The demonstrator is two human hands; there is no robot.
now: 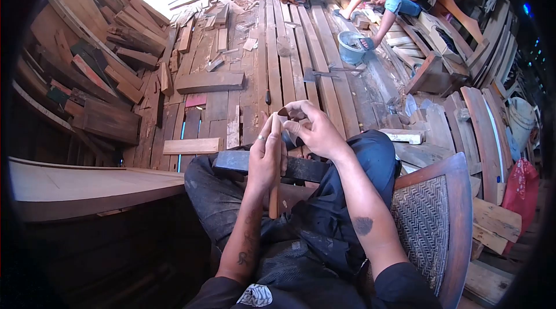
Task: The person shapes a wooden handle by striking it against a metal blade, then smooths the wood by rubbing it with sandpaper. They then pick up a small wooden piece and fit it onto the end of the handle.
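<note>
My left hand [263, 161] is closed around a slim wooden piece [274, 202], held upright above my lap with its lower end sticking out below the palm. At the top of that piece, my right hand [317, 130] pinches a small dark-brown flat scrap [283, 112], which looks like sandpaper, against or close to the wood. The fingers partly hide where the two meet. Just beyond my hands, a dark block [231, 161] lies across my legs. A dark-handled tool [267, 97] rests on the floor ahead.
Timber beams [209, 82] and offcuts lie about the plank floor. A hatchet-like tool [313, 75] and a bucket [351, 48] stand farther off, near two seated people. To my right is a woven-panel chair [423, 222]; a wooden panel [87, 184] is at left.
</note>
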